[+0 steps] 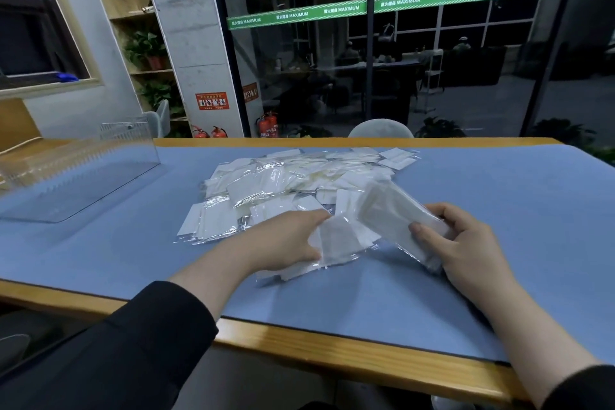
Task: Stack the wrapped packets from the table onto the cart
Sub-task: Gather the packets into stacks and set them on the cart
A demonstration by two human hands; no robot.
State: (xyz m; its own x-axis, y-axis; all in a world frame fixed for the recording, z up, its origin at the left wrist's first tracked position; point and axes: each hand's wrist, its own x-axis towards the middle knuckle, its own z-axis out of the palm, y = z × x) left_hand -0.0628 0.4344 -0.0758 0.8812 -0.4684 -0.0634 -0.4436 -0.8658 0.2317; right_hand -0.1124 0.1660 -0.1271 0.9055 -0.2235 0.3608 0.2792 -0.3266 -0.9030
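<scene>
A loose pile of white packets in clear wrap (299, 176) is spread over the blue mat (466, 276) at the table's middle. My right hand (466, 243) grips a small stack of wrapped packets (392, 210), tilted up above the mat at the pile's near right. My left hand (289, 240) pinches one wrapped packet (339, 240) at the pile's near edge, thumb on top. No cart is in view.
A clear acrylic box (83, 170) lies on the mat at the far left. The wooden table edge (332, 343) runs along the front. A grey chair back (379, 128) stands behind the table, with a glass wall beyond it.
</scene>
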